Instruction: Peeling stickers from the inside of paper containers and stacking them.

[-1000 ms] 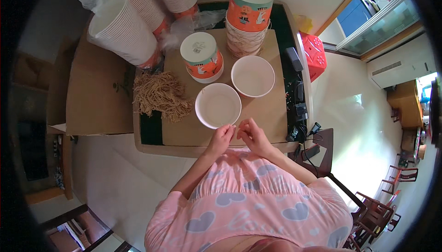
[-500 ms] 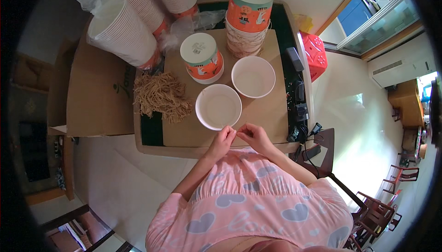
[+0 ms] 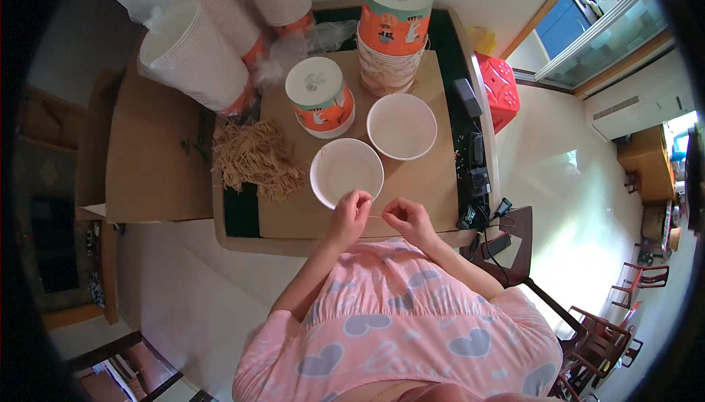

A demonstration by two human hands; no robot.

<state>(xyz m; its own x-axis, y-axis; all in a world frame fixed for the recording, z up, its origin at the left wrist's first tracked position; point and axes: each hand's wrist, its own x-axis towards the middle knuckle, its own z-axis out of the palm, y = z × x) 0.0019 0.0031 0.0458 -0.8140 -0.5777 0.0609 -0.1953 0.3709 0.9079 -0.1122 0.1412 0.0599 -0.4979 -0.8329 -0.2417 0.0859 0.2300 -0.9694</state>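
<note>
My left hand [image 3: 352,215] is closed in a pinch above the near rim of a white paper tub [image 3: 346,174]. Just right of it, my right hand [image 3: 408,221] pinches too. A thin pale string [image 3: 375,217] stretches across the short gap between both sets of fingertips. Behind and to the right of the near tub stands a second upright white tub [image 3: 402,127]. An orange and green patterned tub [image 3: 320,97] rests upside down on the cardboard sheet. To the left lies a tangled heap of tan twine [image 3: 257,161].
A tall stack of overturned tubs [image 3: 395,31], with strings around its lower part, stands at the back. Nested white tubs [image 3: 194,57] in plastic lean over a cardboard box [image 3: 158,145]. Black adapters [image 3: 479,182] and cables line the right edge, past which stands a red stool [image 3: 497,90].
My hands have moved apart, the left one slightly up and over the near tub's rim, the right one a little to the right. The string between them now shows.
</note>
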